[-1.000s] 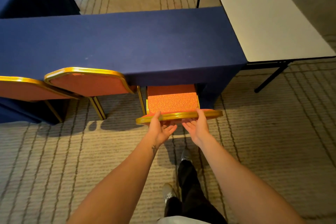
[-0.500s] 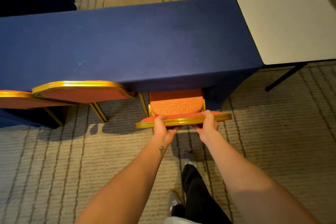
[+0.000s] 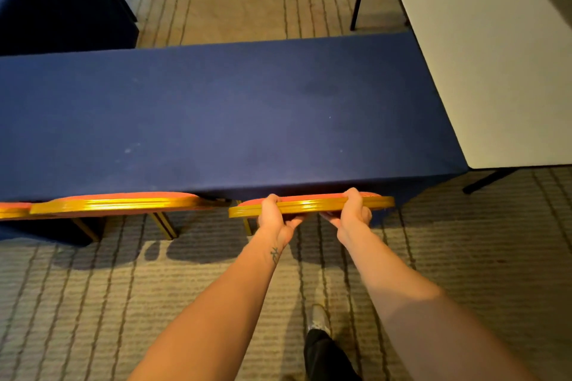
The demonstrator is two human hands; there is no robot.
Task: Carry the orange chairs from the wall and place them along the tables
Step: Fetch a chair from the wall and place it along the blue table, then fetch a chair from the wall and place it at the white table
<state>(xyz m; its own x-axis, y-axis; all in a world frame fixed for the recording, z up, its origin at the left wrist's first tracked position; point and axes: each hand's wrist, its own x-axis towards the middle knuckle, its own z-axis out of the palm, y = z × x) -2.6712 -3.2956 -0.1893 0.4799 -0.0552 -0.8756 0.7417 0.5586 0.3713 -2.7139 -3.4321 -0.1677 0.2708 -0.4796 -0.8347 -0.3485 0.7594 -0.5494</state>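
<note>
— Grip check?

— Left hand (image 3: 276, 216) clamped on the gold top rail of the orange chair (image 3: 312, 203), thumb over the top, fingers curled under. Right hand (image 3: 351, 214) clamped on the same rail, just beside the left, toward the chair's far end.

— Position of that chair?

— Hard up against the near edge of the blue table (image 3: 216, 120), toward its right end. Backrest about level with the tabletop, seat hidden beneath the cloth. One gold leg visible below the rail on its left; feet on the carpet or not, impossible to tell from this angle.

— Anything already placed?

— Along the same near edge, to the left: a second chair (image 3: 117, 202) tucked in, backrest just short of touching the held one. Further left again, a sliver of a third chair (image 3: 12, 210), cut off by the frame.

— So, progress?

— Judging by that row, at least two set and a third nearly home. Probably only a release left for this one, maybe a small nudge to square it with its neighbour.

— Remaining work?

— Beyond the blue table's right end, the white table (image 3: 495, 65) with no chair at any visible side. Likely more trips to the wall. Wall and remaining stock out of view, so no count possible.
</note>
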